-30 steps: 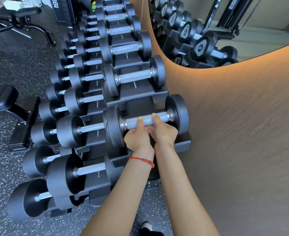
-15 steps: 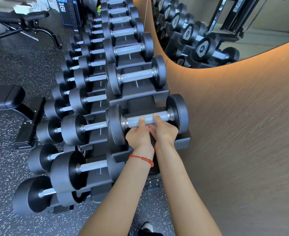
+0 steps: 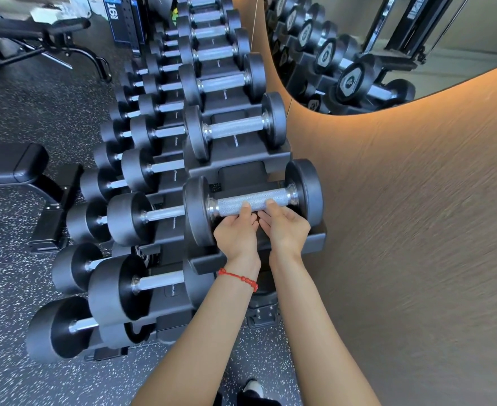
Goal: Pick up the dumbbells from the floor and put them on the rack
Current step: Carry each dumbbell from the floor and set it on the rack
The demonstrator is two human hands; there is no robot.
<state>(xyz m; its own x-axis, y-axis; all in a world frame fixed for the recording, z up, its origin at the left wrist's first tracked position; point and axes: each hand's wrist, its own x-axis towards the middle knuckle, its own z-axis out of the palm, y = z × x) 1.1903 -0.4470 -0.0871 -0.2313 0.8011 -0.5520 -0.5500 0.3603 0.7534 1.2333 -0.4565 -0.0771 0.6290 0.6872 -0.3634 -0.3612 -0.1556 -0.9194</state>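
A black round-headed dumbbell [image 3: 303, 186] with a knurled steel handle lies across the nearest cradle on the top tier of the black rack [image 3: 314, 240]. My left hand [image 3: 237, 232], with a red string bracelet at the wrist, and my right hand [image 3: 285, 230] sit side by side on the handle's near side. Both thumbs rest on top of it and the fingers curl underneath, mostly hidden. Further along the top tier lies another dumbbell [image 3: 235, 128], and several more fill the rows beyond and the lower tiers.
A curved wood-clad wall [image 3: 402, 230] runs close along the rack's right side, with a mirror [image 3: 417, 39] above it. A black padded bench [image 3: 13, 168] stands on the speckled floor to the left, another bench frame [image 3: 36, 27] at the far left. My shoe [image 3: 253, 388] is below.
The dumbbell stays in its cradle. Both hands have slipped a little lower on the handle, so more bare steel shows above the thumbs.
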